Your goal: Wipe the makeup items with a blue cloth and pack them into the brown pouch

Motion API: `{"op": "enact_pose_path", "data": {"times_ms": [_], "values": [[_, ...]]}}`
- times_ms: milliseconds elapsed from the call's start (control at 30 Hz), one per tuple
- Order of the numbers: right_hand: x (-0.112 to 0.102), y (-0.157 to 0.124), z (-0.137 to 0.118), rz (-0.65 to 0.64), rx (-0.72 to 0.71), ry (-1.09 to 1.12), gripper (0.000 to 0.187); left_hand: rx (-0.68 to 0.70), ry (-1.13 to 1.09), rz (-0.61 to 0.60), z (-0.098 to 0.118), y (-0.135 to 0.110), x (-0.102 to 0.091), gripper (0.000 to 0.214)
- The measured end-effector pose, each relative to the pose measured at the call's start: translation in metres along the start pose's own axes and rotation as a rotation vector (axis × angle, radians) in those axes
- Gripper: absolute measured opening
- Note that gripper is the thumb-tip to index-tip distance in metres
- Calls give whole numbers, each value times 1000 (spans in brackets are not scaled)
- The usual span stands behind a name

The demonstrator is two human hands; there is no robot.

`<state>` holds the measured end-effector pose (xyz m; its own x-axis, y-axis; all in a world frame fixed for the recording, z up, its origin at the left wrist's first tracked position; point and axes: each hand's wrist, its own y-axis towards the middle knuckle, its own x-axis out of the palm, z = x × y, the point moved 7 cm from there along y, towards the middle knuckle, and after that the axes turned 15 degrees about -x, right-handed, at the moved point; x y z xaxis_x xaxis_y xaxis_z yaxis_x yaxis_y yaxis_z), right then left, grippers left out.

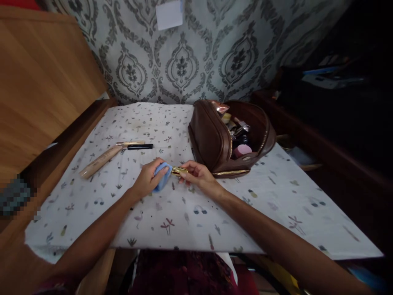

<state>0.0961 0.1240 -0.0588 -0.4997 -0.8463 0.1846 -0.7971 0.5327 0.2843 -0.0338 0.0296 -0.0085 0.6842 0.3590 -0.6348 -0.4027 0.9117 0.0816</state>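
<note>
In the head view my left hand (149, 177) is closed on a blue cloth (162, 180) bunched between thumb and fingers. My right hand (201, 177) grips a small shiny gold lipstick tube (179, 171), its left end against the cloth. Both hands meet just above the middle of the table. Behind my right hand stands a brown makeup bag (208, 137), unzipped, with cosmetics inside, among them a pink round item (242, 150). To the left lie a beige tube (101, 162), a slim black-capped tube (140, 146) and a pale slim one partly behind it.
A white patterned cloth (196, 233) covers the table. Wooden furniture (46, 61) rises along the left, and patterned wallpaper (181, 61) backs the table. On the right is a dark area with a bluish item (322, 73) on it.
</note>
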Motion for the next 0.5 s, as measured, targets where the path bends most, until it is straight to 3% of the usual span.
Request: {"op": "enact_pose_path", "data": {"times_ms": [267,500], "values": [[-1,-3,-6,-21,-63,-217,41,-45,-120,-35,-4,3,4,36],[-3,-5,2,-31,-12,-293,50,-12,-176,-74,-6,3,7,26]]}}
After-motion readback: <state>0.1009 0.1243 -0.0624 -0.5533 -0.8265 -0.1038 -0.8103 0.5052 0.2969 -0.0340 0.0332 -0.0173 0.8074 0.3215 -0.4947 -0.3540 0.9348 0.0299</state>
